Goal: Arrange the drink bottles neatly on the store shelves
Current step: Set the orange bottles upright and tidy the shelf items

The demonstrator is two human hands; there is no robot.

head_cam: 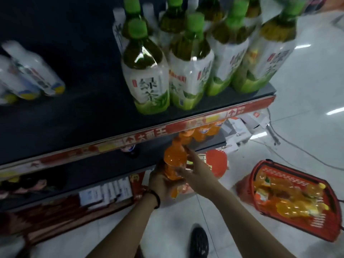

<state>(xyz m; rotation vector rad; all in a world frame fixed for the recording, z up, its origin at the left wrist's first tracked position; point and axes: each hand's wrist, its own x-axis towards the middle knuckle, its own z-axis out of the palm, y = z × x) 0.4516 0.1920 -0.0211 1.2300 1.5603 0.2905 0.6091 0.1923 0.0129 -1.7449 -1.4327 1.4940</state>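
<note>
1. Orange bottle (175, 159): clear plastic, bright orange drink, held at the lower shelf's (96, 170) front edge.
2. Left hand (163, 185) and right hand (195, 172) both wrap around it.
3. Bare dark shelf lies to its left.

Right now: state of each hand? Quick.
Left hand: grips the lower part of the orange bottle.
Right hand: holds the same bottle, thumb and fingers round it.

A dark bracelet (157, 199) rings the left wrist; one black mesh shoe (199, 242).
</note>
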